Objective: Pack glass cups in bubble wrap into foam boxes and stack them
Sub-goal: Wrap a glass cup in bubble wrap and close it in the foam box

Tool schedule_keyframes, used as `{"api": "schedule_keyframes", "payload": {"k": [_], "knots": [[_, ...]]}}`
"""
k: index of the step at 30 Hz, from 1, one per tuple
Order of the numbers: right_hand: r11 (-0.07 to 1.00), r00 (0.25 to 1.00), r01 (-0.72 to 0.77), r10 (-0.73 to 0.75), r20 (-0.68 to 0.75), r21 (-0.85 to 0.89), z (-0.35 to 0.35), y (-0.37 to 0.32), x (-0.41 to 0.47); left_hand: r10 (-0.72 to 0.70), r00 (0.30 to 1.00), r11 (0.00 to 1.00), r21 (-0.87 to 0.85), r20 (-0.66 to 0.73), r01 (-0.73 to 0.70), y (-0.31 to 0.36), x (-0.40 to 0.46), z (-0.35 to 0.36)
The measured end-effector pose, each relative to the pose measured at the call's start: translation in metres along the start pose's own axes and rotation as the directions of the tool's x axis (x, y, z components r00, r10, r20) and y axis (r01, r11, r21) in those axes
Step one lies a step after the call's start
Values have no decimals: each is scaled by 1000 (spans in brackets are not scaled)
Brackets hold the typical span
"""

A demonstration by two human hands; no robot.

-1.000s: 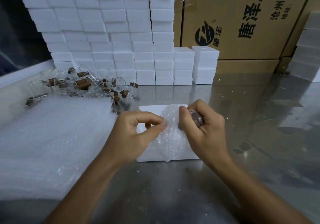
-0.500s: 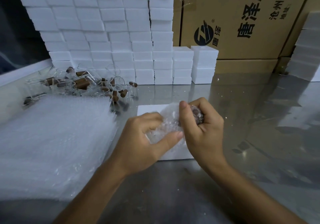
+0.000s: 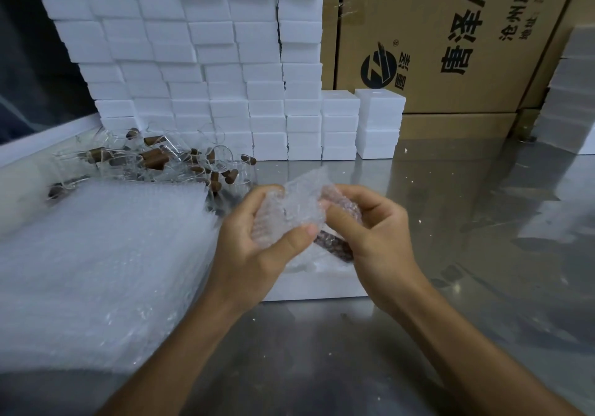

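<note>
I am gripping a half-wrapped cup [image 3: 335,245] in bubble wrap [image 3: 289,209] with both hands, left [image 3: 257,248] and right [image 3: 370,238], above an open foam box [image 3: 315,287] on the table [image 3: 450,254]. Many boxes are standing stacked [image 3: 193,61]; loose cups [image 3: 154,161] are awaiting wrapping.

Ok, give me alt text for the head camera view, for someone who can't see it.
Two hands, left hand and right hand, grip a cup wrapped in bubble wrap above a foam box on a metal table. Bubble-wrap sheets and loose glass cups lie left; stacked foam boxes behind.
</note>
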State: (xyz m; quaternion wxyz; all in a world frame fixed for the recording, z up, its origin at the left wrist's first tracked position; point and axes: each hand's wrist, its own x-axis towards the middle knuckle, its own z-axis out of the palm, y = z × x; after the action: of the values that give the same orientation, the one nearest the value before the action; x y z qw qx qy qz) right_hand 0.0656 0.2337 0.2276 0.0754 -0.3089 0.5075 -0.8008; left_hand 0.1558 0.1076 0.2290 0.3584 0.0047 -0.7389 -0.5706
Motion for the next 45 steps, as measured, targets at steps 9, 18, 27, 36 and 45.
{"api": "schedule_keyframes", "payload": {"k": [9,18,27,36,45], "knots": [[958,962,152,-87,258,-243,2,-5,-8,127,982,958,241,137,-157,3,1,-4],[946,883,132,25,470,-297,4,1,-11,175,973,914,343,150,-217,0,1,-5],[743,870,493,-402,286,-453,-2,0,-10,-210,974,977,-64,-89,204,0,8,-12],[827,896,350,-158,416,-441,7,5,-15,-162,975,985,-31,149,169,1,5,-13],[971,877,100,17,480,-218,3,-10,-10,-252,894,901,-248,369,356,0,7,-29]]}}
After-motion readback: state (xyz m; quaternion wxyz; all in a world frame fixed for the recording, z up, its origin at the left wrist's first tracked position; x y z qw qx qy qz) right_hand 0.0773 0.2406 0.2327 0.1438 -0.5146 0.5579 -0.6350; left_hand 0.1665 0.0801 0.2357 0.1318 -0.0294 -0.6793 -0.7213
